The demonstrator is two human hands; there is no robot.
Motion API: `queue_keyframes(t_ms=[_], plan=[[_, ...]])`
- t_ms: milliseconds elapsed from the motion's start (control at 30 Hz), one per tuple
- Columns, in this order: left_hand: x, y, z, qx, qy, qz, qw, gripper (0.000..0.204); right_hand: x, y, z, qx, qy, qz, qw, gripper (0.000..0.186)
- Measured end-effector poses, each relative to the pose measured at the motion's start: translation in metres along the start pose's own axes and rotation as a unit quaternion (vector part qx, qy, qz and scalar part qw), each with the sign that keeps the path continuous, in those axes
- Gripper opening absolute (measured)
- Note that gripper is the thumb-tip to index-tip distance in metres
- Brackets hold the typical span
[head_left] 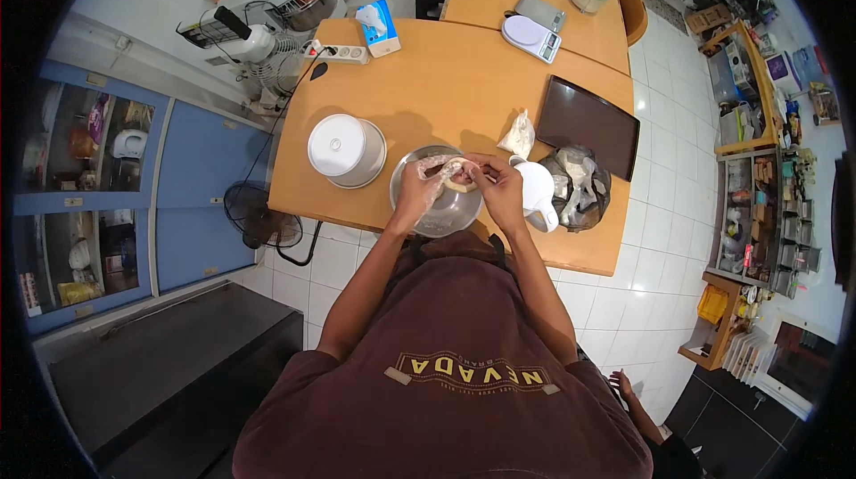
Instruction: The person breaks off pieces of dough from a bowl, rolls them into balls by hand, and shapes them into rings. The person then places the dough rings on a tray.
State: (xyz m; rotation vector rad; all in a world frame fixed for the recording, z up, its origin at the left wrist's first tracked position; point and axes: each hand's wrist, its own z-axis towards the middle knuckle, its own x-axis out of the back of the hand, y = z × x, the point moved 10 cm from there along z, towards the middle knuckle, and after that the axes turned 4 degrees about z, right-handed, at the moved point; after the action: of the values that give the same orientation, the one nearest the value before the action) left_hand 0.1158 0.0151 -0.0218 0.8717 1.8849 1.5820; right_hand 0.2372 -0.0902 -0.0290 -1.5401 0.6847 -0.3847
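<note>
Over a metal mixing bowl [448, 216], both hands come together near the table's front edge. My left hand [423, 185] is wrapped in thin clear plastic, like a disposable glove. Its fingers close on the left side of a pale round piece [460, 183] with a pinkish middle; what it is made of is too small to tell. Bare, my right hand [499, 183] pinches the same piece from the right. The fingers partly cover it. Just right of that hand stands a white pitcher [535, 187]. A white lidded tub [343, 147] stands left of the bowl.
Behind the pitcher is a clear bag of white powder [517, 135]; a black plastic bag [588, 203] lies to its right. Farther back are a dark brown tray [588, 122], a kitchen scale [532, 37], a tissue box [378, 29] and a power strip [343, 54]. Another person's hand [621, 384] shows at lower right.
</note>
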Motion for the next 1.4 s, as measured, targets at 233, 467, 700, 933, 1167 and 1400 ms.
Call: queue_keyframes(t_ms=[233,467,700,933,1167,1400], plan=[[-0.001,-0.013,-0.002,0.054,-0.035,-0.097,0.993,0.029,-0.009,-0.024,-0.002,0.027,-0.028,-0.157,0.987,0.023],[-0.002,-0.050,0.002,0.101,-0.012,-0.205,0.973,0.027,0.001,-0.008,0.001,0.026,0.009,-0.082,0.996,0.021],[-0.002,-0.066,0.002,0.111,0.031,-0.313,0.943,0.027,-0.001,-0.006,0.001,-0.014,-0.005,-0.048,0.999,0.023],[-0.006,-0.043,-0.004,0.105,-0.011,-0.183,0.977,0.023,-0.005,-0.004,-0.001,-0.041,-0.054,-0.066,0.995,0.022],[-0.002,-0.041,-0.005,0.120,-0.023,-0.168,0.978,0.023,0.002,-0.007,0.000,0.007,-0.032,-0.089,0.995,0.019],[-0.005,-0.034,-0.003,0.090,-0.029,-0.048,0.994,0.028,0.002,0.006,0.003,-0.025,-0.004,-0.016,1.000,0.023]])
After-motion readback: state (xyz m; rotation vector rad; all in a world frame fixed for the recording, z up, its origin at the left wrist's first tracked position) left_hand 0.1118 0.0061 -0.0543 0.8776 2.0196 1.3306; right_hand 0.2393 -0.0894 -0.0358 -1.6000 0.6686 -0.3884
